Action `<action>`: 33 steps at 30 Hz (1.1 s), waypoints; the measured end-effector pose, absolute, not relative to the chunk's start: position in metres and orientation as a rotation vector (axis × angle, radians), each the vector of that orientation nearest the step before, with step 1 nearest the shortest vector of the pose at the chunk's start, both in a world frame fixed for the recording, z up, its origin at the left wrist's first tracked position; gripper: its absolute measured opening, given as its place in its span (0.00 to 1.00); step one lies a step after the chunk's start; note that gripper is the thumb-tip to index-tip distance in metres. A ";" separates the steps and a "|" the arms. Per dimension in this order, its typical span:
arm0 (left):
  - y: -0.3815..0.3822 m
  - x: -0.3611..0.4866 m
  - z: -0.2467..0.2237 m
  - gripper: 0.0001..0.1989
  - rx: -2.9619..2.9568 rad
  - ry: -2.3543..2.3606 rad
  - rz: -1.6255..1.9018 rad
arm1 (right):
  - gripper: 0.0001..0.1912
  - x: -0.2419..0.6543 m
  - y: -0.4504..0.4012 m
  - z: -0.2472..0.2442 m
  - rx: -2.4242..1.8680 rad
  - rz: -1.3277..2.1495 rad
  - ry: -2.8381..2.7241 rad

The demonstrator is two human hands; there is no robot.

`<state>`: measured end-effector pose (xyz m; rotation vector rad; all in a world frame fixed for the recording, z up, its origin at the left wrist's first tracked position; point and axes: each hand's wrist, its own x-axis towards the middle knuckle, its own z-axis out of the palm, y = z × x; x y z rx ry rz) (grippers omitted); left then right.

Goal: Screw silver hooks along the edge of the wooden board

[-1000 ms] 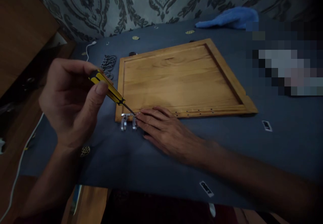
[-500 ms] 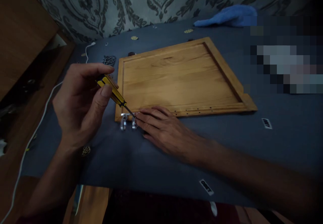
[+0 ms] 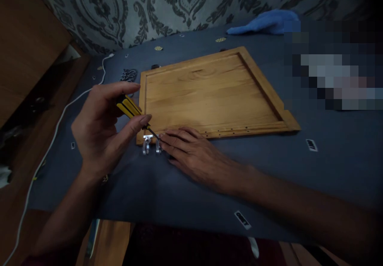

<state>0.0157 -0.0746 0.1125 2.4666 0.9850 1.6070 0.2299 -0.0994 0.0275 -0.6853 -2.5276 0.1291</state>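
Note:
A screwdriver [image 3: 129,107] with a yellow and black handle slants down to the right in my left hand [image 3: 100,124]. The thumb rests along the handle, and the index finger stretches out above its top end. Its shaft reaches down to a silver metal hook piece [image 3: 148,138] on the near left edge of a framed wooden board [image 3: 203,92]. Flat on that near edge lies my right hand [image 3: 197,154], fingers stretched out and fingertips against the hook piece. Those fingertips hide the screwdriver's tip and part of the metal.
Small dark holes run along the board's near edge. A bunch of metal hooks [image 3: 128,75] lies behind its left corner. A white cable [image 3: 60,118] runs down the left side. At the back is a blue cloth [image 3: 265,21], near the patterned wall [image 3: 167,6]. A pixelated patch covers the right.
My left thumb has slid forward along the screwdriver handle, and the left hand has shifted slightly right. The right hand stays on the board's edge. The view has moved a little.

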 end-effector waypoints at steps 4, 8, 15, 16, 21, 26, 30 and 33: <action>-0.075 0.017 0.112 0.27 2.298 0.945 1.591 | 0.20 0.230 -0.099 0.029 -0.698 0.157 -2.539; -0.073 0.015 0.110 0.24 2.277 0.959 1.544 | 0.20 0.229 -0.099 0.027 -0.664 0.131 -2.503; -0.075 0.015 0.110 0.29 2.415 1.048 1.566 | 0.19 0.230 -0.100 0.027 -0.685 0.135 -2.514; -0.075 0.015 0.111 0.28 2.408 1.067 1.565 | 0.19 0.230 -0.100 0.028 -0.690 0.143 -2.517; -0.073 0.012 0.113 0.29 2.389 0.942 1.487 | 0.19 0.231 -0.100 0.029 -0.680 0.133 -2.520; -0.073 0.010 0.108 0.30 2.344 1.022 1.494 | 0.20 0.231 -0.099 0.028 -0.676 0.099 -2.523; -0.074 0.009 0.107 0.32 2.446 1.058 1.517 | 0.19 0.231 -0.099 0.027 -0.671 0.088 -2.502; -0.071 0.009 0.110 0.30 2.420 1.032 1.527 | 0.19 0.230 -0.099 0.027 -0.663 0.092 -2.487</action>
